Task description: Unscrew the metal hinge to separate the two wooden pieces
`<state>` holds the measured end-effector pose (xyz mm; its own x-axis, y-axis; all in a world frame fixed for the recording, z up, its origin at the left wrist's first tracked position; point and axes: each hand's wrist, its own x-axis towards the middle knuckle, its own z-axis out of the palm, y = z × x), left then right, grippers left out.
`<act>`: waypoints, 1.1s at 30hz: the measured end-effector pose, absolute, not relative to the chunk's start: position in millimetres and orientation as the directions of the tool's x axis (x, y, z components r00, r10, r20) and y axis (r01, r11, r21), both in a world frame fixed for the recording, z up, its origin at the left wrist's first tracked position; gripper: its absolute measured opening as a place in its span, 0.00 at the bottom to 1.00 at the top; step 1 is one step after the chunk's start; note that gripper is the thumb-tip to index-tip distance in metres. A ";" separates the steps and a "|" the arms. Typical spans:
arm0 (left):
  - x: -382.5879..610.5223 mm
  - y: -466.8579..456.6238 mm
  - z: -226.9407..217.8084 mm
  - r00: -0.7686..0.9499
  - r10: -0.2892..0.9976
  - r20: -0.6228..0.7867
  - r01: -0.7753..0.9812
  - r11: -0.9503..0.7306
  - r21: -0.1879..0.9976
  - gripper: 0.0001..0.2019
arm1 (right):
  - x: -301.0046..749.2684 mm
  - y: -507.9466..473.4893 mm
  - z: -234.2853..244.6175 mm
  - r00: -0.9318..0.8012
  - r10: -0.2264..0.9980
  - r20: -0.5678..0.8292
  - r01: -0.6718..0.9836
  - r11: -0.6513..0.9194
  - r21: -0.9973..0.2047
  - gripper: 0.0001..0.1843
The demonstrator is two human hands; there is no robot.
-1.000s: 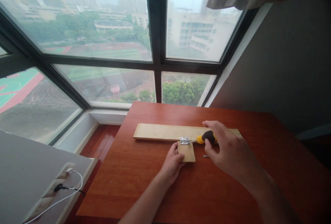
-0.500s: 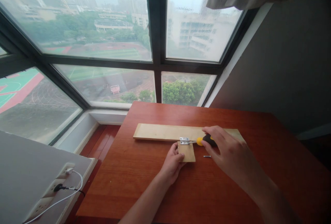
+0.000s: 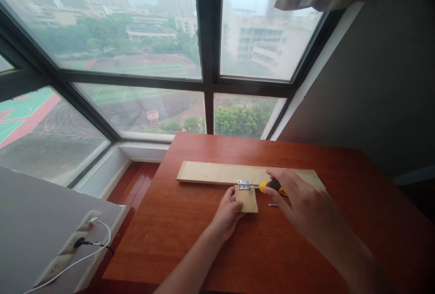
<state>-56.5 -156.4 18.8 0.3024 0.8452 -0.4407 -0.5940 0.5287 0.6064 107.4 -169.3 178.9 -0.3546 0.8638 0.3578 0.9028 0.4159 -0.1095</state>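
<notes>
A long pale wooden board lies across the red-brown table. A small wooden piece sits against its near edge, with a small metal hinge where the two meet. My left hand rests on the small piece's left side, fingers curled against it. My right hand grips a yellow and black screwdriver whose tip points left into the hinge. A loose screw lies on the table just below that hand.
Large windows with dark frames stand beyond the table's far edge. A grey wall is on the right. At lower left a white power strip with a plugged cable sits on a grey surface. Wooden floor shows left of the table.
My right hand has shifted slightly down along the screwdriver handle, and the view has drifted a little. The left hand and wood pieces stay put.
</notes>
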 end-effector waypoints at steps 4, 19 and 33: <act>-56.6 -156.0 16.8 0.302 0.843 -0.446 -0.593 0.532 0.604 0.25 | 110.3 -171.6 178.8 -0.358 0.863 0.356 0.879 0.440 -0.184 0.18; -56.3 -156.1 15.9 0.300 0.848 -0.436 -0.584 0.525 0.619 0.24 | 114.3 -168.7 170.3 -0.247 0.901 0.357 0.909 0.343 -0.237 0.14; -57.7 -156.1 17.4 0.315 0.853 -0.417 -0.563 0.521 0.641 0.24 | 116.8 -144.8 174.7 -0.240 0.889 0.390 0.901 0.353 -0.251 0.18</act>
